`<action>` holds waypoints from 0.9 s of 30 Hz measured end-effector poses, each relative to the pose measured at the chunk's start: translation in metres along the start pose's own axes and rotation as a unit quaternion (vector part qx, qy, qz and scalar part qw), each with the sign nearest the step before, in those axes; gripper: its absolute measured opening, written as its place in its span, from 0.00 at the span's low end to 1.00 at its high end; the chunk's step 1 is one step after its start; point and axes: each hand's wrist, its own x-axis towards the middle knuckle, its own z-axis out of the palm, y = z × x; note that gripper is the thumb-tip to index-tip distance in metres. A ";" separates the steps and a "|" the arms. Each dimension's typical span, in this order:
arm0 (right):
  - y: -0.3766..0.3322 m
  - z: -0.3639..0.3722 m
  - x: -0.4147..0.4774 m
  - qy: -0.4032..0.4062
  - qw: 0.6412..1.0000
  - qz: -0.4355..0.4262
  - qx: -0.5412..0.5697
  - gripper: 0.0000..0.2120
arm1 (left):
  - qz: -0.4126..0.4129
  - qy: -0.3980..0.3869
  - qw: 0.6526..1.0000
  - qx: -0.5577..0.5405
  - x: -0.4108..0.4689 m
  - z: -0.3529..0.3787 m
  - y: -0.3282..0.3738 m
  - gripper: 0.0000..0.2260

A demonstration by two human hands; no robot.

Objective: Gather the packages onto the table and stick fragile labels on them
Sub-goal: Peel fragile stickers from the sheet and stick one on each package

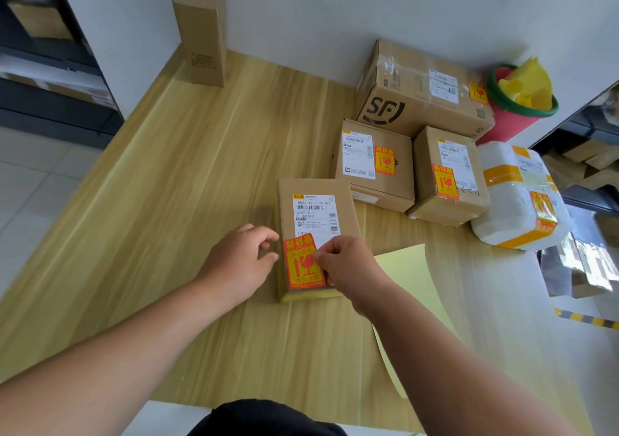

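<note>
A flat brown package (315, 208) lies on the wooden table (187, 181) in front of me. An orange fragile label (303, 263) sits on its near end, overlapping the white shipping label. My right hand (348, 265) pinches the label's right edge. My left hand (239, 261) hovers at the package's left side with fingers loosely curled, holding nothing. Behind stand an SF box (418, 100), two small boxes (378, 167) (449, 181) and a white foam parcel (522, 198), each bearing a fragile label.
A tall narrow carton (201, 33) stands at the far left against the wall. A pale yellow backing sheet (408, 288) lies right of the package. A red bin with a green rim (519, 100) holds yellow scraps. Shelves with boxes flank both sides.
</note>
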 end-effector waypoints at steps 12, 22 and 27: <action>-0.001 0.007 0.002 0.052 0.995 -0.027 -0.085 0.07 | 0.020 0.007 1.000 -0.002 -0.003 0.001 0.006 0.11; 0.002 0.007 0.007 0.056 0.982 -0.046 -0.172 0.06 | 0.042 0.012 0.999 0.012 -0.004 0.004 0.008 0.09; 0.001 0.009 0.004 0.075 0.953 -0.083 -0.282 0.05 | 0.056 0.005 0.998 0.033 -0.006 0.005 0.014 0.09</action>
